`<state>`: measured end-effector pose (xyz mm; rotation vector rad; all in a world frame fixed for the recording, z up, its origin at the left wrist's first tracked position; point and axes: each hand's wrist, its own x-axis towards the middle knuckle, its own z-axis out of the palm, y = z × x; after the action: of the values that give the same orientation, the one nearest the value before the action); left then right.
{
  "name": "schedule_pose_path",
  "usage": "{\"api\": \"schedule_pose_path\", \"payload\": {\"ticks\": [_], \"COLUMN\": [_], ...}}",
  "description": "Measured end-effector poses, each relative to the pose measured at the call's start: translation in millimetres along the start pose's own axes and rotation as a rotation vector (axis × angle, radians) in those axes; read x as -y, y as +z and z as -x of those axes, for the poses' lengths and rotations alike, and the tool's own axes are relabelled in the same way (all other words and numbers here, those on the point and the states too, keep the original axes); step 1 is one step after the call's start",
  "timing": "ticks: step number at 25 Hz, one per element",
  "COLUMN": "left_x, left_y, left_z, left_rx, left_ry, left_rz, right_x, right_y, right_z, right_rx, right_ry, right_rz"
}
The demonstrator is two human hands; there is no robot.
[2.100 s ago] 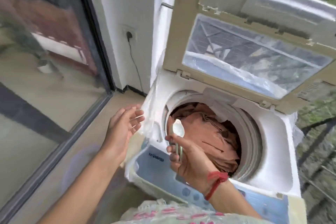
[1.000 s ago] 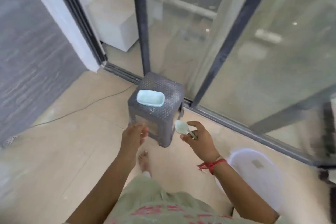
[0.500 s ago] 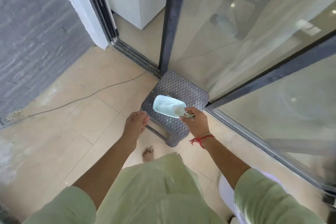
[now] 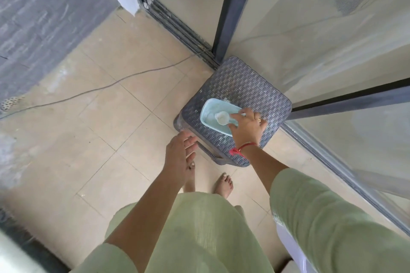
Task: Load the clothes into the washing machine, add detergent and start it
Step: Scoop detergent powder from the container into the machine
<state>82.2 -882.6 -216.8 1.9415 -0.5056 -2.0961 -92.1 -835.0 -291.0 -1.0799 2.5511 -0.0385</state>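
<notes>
A pale blue detergent tray [image 4: 210,115] with white powder in it rests on a grey woven plastic stool [image 4: 241,86]. My right hand [image 4: 248,126] reaches over the tray and grips the handle of a small white scoop [image 4: 221,117], whose bowl lies inside the tray. My left hand [image 4: 179,155] hangs open just left of the stool's front corner, holding nothing. The washing machine and the clothes are out of view.
The stool stands against a dark-framed sliding glass door [image 4: 230,11]. A thin cable [image 4: 106,86] crosses the beige floor tiles to the left. A grey wall [image 4: 40,20] lies at the far left, a white tub edge [image 4: 295,250] at lower right. My bare feet [image 4: 223,185] stand before the stool.
I have turned from the washing machine to the stool. My right hand has carried the scoop down into the detergent tray, and my left hand has followed to the stool's edge.
</notes>
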Motion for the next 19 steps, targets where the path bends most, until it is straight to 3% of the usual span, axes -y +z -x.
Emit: {"api": "schedule_pose_path", "payload": {"ticks": [6, 9, 13, 19], "left_x": [13, 13, 4, 4], "left_y": [-23, -26, -26, -27], "left_z": [1, 20, 61, 110], "left_rx": [-0.038, -0.024, 0.044, 0.185], "left_ry": [0.052, 0.057, 0.079, 0.151], "left_rz": [-0.096, -0.127, -0.222, -0.402], "right_x": [2, 1, -1, -12], "right_y": [-4, -21, -67, -114], "right_z": [-1, 22, 103, 216], "right_rx": [0.03, 0.027, -0.199, -0.619], "right_ry": [0.013, 0.016, 0.01, 0.15], "right_rz": [0.01, -0.151, -0.51, -0.784]}}
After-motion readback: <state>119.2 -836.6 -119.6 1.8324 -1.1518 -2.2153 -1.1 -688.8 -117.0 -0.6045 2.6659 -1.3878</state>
